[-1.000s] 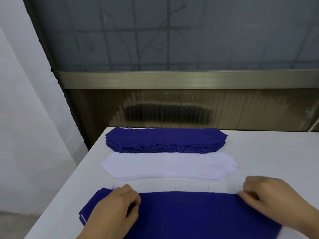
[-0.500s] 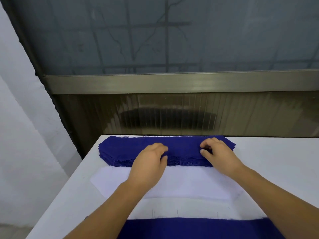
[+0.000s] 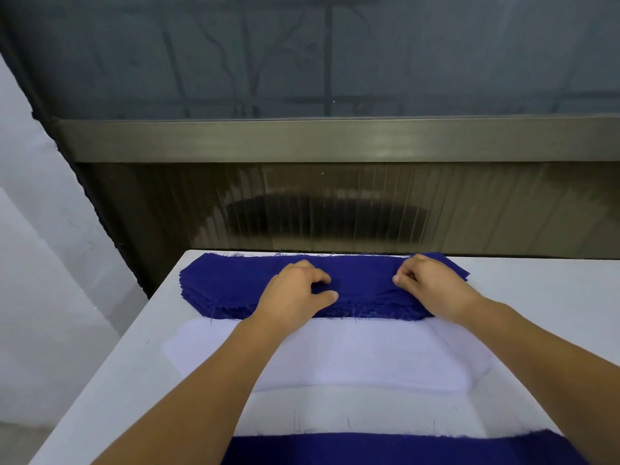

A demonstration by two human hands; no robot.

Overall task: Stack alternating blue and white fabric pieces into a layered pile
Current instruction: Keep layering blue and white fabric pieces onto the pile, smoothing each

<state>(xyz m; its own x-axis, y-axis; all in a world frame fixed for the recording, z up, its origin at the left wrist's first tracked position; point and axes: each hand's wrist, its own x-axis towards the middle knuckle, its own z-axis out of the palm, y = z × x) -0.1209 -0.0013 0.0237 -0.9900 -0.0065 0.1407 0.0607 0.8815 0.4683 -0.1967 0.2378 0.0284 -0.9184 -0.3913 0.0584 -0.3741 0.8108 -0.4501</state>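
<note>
Now both hands are up at the blue stack [image 3: 218, 290], which sits at the far edge of the table [image 3: 110, 380]; a sec ago they were down on the layered pile [image 3: 402, 451] nearest the person, w/ blue on top. Half a sec ago they'd just reached the stack; since then the fingers have curled in more.

Going L to R across the blue stack: its left end lies bare. Left hand [image 3: 295, 293] sits near the stack's middle, thumb & fingers curled in, pinching at the top layer. Right hand [image 3: 432, 286] is near the stack's right end, fingertips bunched on the cloth, prob. pinching too; can't tell how many layers.

White stack [image 3: 369, 354] lies just nearer than the blue stack, under the forearms, untouched.

Odd for the task: pile's top is blue already, so white seems due next, not blue.
</note>
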